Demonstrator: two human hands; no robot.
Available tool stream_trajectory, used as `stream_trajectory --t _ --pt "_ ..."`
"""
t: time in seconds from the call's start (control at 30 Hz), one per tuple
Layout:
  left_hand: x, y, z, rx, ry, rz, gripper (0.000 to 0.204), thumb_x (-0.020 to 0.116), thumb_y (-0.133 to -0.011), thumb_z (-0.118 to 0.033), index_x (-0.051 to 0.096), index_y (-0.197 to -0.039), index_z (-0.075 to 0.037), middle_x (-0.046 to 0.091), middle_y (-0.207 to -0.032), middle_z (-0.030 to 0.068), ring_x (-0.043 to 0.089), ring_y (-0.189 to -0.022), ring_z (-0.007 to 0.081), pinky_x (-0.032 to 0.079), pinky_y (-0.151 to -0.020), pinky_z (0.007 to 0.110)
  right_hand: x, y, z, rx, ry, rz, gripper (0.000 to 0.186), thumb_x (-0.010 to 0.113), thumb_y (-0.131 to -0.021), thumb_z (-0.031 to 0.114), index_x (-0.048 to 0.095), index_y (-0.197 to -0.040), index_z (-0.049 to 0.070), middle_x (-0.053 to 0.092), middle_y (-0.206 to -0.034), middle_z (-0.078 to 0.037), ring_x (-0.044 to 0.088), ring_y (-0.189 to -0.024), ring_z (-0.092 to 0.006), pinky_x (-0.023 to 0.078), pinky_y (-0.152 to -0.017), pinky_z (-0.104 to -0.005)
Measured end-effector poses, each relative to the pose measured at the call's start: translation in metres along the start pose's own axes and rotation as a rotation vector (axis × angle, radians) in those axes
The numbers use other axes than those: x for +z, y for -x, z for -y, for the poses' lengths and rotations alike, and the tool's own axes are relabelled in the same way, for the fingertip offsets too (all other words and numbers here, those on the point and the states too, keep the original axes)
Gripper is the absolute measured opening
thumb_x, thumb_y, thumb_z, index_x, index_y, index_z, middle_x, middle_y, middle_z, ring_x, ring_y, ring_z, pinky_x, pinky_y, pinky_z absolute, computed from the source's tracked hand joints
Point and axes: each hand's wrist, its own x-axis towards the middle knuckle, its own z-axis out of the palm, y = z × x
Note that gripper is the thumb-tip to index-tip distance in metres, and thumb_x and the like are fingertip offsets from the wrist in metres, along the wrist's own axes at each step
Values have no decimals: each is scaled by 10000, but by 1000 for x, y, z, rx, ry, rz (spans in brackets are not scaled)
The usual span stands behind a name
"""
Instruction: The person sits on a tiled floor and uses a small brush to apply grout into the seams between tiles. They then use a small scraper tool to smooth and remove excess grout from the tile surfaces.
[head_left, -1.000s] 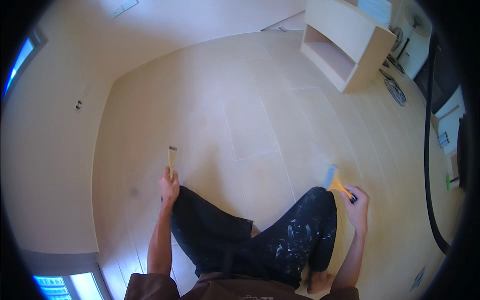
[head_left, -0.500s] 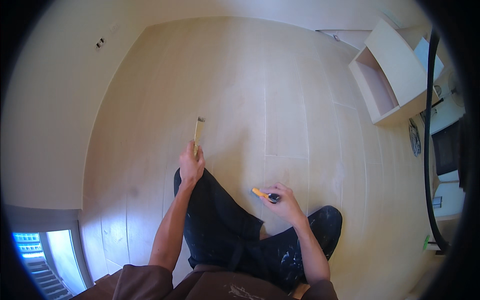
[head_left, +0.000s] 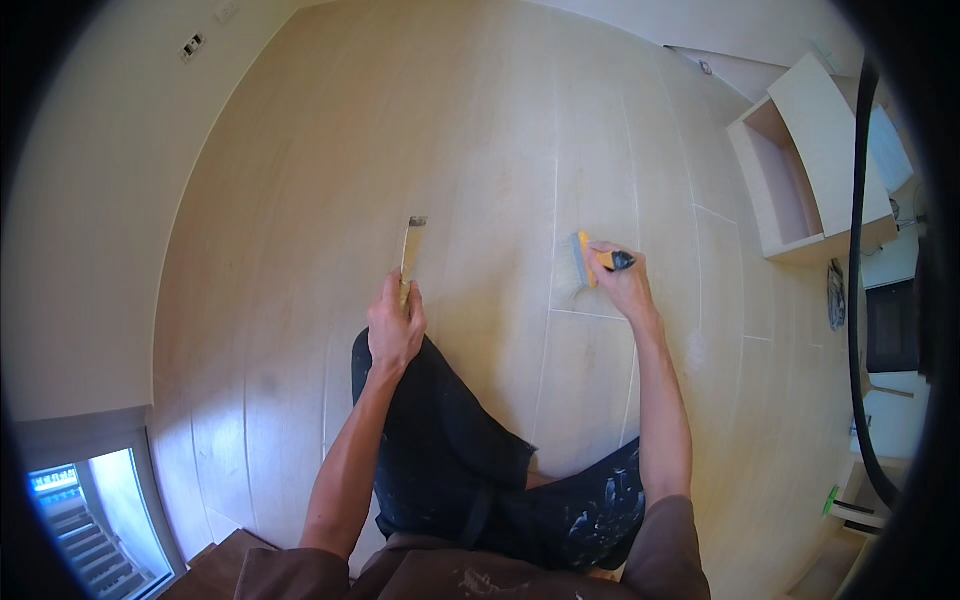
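Observation:
My left hand is closed round a long, thin yellowish tool with a flat dark tip, perhaps a scraper; its exact kind is unclear. The tool points away from me, above my bent knee. Farther right, my right hand grips a wide brush with an orange body and a black handle end. Its pale bristles fan out to the left against the wood-look floor, close to a light joint line between planks. My fingers hide part of the handle.
My dark, paint-spotted trouser legs lie folded below my hands. A pale wooden cabinet box stands at the far right, and a black cable hangs in front of that side. A wall with an outlet and a window are at left.
My right hand has reached forward and to the right with the brush, whose bristles now show spread out. My left hand still holds its tool, shifted slightly right. The view has moved a little.

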Motion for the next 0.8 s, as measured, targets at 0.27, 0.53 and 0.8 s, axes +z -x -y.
stream_trajectory --t 0.27,0.53,0.8 --pt "-1 2 -2 -37 16 22 303 639 -1007 -152 617 -1258 15 694 -981 307 681 -866 510 539 -740 544 20 100 39 165 -268 173 207 768 -970 140 782 -1123 1 776 -998 -103 697 -731 -116 594 -626 -297" --pt "1 3 2 81 -21 -8 307 635 -1007 -148 621 -1262 24 691 -1000 317 676 -886 518 536 -752 547 8 26 -34 225 -227 17 250 762 -971 193 777 -1101 -20 782 -894 -101 723 -699 -130 573 -603 -286" --pt "2 4 3 -2 -23 24 301 636 -1006 -151 620 -1256 17 687 -992 321 674 -890 519 540 -763 555 -37 22 -31 240 -209 -78 220 736 -998 158 770 -1126 -18 777 -925 -84 705 -700 -111 583 -615 -285"
